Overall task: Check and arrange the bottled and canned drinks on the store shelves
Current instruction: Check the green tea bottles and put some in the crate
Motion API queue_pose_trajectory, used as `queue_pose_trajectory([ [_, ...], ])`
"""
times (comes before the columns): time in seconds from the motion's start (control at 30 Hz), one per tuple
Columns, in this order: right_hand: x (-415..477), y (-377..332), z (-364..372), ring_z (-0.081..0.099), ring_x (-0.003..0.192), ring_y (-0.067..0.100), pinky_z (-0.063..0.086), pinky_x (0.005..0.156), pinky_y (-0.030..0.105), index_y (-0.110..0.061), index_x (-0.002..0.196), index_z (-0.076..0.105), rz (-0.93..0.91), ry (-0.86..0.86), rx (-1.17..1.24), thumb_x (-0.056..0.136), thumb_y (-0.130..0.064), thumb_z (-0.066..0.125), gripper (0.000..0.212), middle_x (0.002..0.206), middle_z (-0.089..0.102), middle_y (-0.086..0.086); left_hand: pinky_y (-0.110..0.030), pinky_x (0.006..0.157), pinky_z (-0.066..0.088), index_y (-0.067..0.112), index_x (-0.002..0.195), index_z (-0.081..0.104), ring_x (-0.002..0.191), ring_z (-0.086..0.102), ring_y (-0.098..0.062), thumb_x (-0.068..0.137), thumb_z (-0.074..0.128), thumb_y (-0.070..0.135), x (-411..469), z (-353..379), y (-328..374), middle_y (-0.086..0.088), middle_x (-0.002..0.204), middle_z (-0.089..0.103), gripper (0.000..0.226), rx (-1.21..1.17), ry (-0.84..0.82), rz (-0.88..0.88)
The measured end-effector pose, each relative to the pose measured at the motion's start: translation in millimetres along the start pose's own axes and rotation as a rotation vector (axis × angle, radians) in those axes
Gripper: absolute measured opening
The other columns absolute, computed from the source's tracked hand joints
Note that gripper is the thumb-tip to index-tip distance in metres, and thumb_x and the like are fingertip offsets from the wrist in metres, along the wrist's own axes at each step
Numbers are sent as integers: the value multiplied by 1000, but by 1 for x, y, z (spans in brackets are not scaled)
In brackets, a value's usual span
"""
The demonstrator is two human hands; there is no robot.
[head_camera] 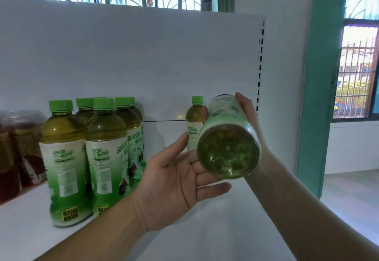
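My right hand (245,115) grips a green-tea bottle (227,147) that is tipped on its side above the white shelf (205,230), its clear base facing me. My left hand (176,184) lies palm up, fingers straight, with the fingertips under and touching the bottle's base. Several matching green-capped bottles (86,154) stand upright in a cluster at the left of the shelf. One more green-capped bottle (194,121) stands alone at the back, partly hidden behind the held bottle.
Dark reddish-brown drink bottles (18,154) stand at the far left edge. The shelf's white back panel (143,65) rises behind, with a slotted upright (260,65) at its right end. A green pillar (320,96) and barred windows lie to the right.
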State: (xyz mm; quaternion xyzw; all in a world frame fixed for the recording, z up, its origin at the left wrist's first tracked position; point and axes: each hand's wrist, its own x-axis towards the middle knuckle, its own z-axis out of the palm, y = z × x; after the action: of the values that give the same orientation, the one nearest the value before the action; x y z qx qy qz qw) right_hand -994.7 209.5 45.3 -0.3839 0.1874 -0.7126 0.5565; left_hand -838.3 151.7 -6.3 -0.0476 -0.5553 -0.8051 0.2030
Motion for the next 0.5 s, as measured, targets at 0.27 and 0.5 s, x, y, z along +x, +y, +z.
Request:
queue_pose_trajectory([
  [0.27, -1, 8, 5, 66, 94, 37, 57, 81, 51, -21, 112, 63, -495, -97, -688, 61, -39, 86, 59, 103, 65, 20, -14, 83, 52, 37, 115, 59, 104, 67, -2, 62, 94, 24, 1, 1, -2, 21, 106, 72, 64, 873, 385, 160],
  [0.5, -5, 28, 7, 67, 104, 12, 51, 83, 16, -33, 123, 55, -808, -212, -1171, 66, -14, 88, 69, 111, 67, -16, -24, 90, 53, 28, 122, 60, 107, 65, -3, 74, 85, 7, 4, -23, -7, 22, 105, 71, 58, 1078, 558, 432],
])
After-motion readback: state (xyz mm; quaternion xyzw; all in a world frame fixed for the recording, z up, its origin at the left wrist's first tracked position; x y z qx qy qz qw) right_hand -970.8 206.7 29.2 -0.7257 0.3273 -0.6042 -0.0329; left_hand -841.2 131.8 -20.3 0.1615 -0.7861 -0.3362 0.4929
